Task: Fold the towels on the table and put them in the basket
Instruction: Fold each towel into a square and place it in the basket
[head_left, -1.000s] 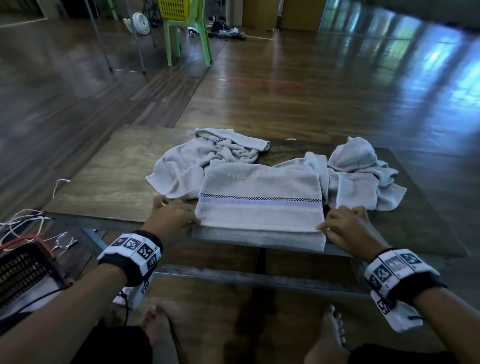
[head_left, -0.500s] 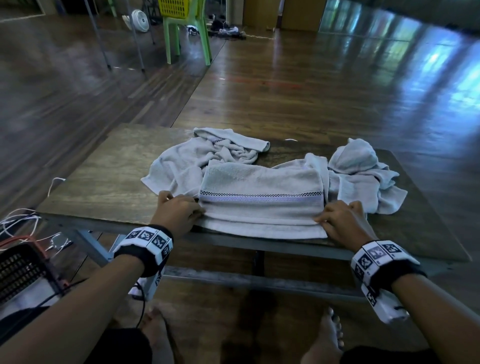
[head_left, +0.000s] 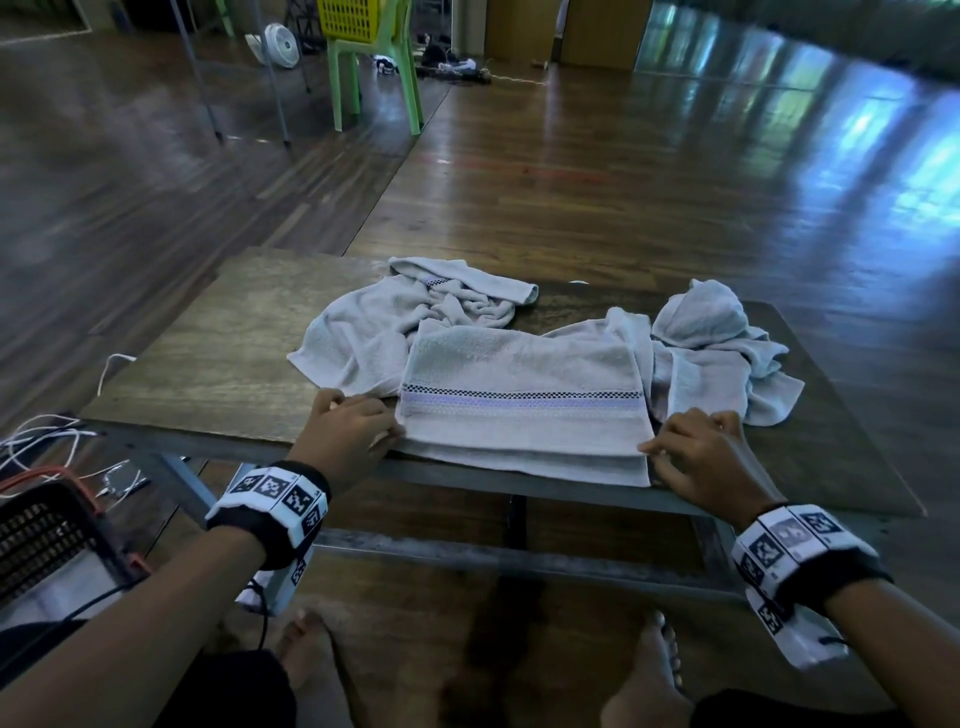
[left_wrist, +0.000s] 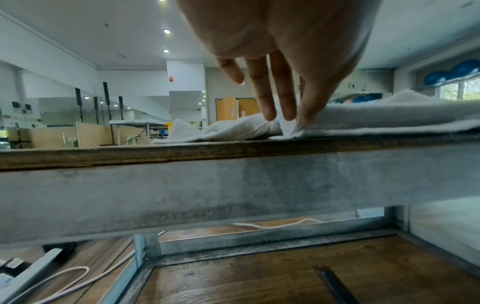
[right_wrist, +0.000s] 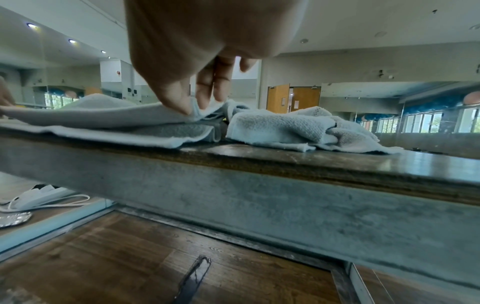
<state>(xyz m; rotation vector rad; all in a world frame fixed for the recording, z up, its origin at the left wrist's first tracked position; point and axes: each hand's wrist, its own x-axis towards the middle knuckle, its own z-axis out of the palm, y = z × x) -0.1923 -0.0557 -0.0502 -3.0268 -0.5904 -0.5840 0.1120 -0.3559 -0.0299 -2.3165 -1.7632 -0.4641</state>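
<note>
A grey towel (head_left: 522, 400) with a lilac stripe lies folded flat at the near edge of the wooden table (head_left: 208, 364). My left hand (head_left: 389, 431) pinches its left edge, thumb and fingers closing on the cloth in the left wrist view (left_wrist: 293, 117). At the towel's right edge my right hand (head_left: 652, 452) pinches the top layer between thumb and fingers (right_wrist: 194, 108) and lifts it slightly. Two more grey towels lie crumpled behind, one at back left (head_left: 395, 322) and one at the right (head_left: 717, 353). A black mesh basket (head_left: 47, 535) stands on the floor at my lower left.
White cables (head_left: 47, 441) lie on the floor left of the table. A green chair (head_left: 363, 83) carrying a yellow basket (head_left: 353, 18) stands far behind, next to a small fan (head_left: 280, 44). My bare feet are under the table's front rail (head_left: 519, 558).
Both hands have moved forward, away from me, with the folded towel. Its front part hung over the table's edge before and now lies on the tabletop.
</note>
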